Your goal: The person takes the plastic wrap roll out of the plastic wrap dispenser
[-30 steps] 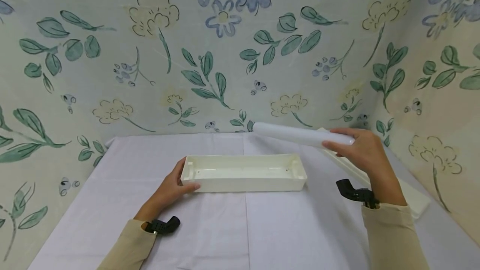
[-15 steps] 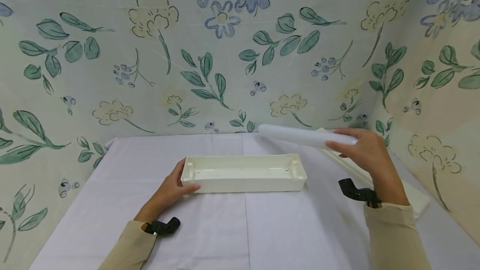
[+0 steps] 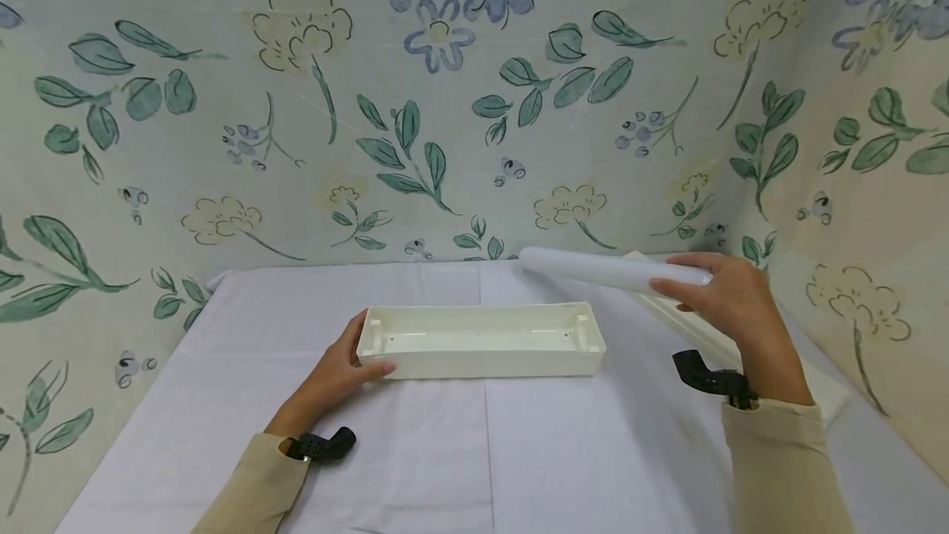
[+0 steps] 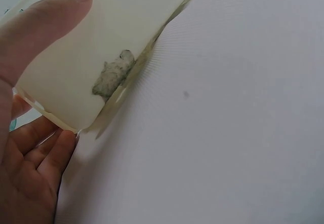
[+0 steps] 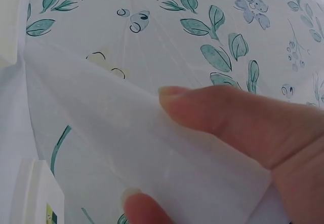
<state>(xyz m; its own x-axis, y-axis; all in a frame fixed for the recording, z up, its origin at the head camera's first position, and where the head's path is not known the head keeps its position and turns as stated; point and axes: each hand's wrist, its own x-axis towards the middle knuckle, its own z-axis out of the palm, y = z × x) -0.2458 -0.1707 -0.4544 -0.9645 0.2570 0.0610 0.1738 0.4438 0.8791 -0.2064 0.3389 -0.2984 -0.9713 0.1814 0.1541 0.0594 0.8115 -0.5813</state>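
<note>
A long off-white open-topped box [image 3: 485, 365] lies on the white cloth, its hollow facing up. My left hand [image 3: 344, 365] grips its left end, thumb on the front wall and fingers behind the end. In the left wrist view, a greyish worn patch [image 4: 114, 76] shows near the bottom edge of that wall. My right hand [image 3: 722, 291] holds a smooth white roll [image 3: 593, 268] by its right end, thumb and fingers on either side. The roll is raised behind and right of the box, pointing left. In the right wrist view, the roll [image 5: 136, 138] looks slightly translucent.
A long off-white lid-like piece [image 3: 826, 390] lies slanted along the table's right side, partly hidden by my right arm. A small green and yellow label [image 5: 51, 214] shows in the right wrist view. Floral-print fabric [image 3: 474, 171] stands behind the table and along its right side.
My right hand has drifted slightly right with the roll, whose left end is now a little lower. My left hand and the box stay in place.
</note>
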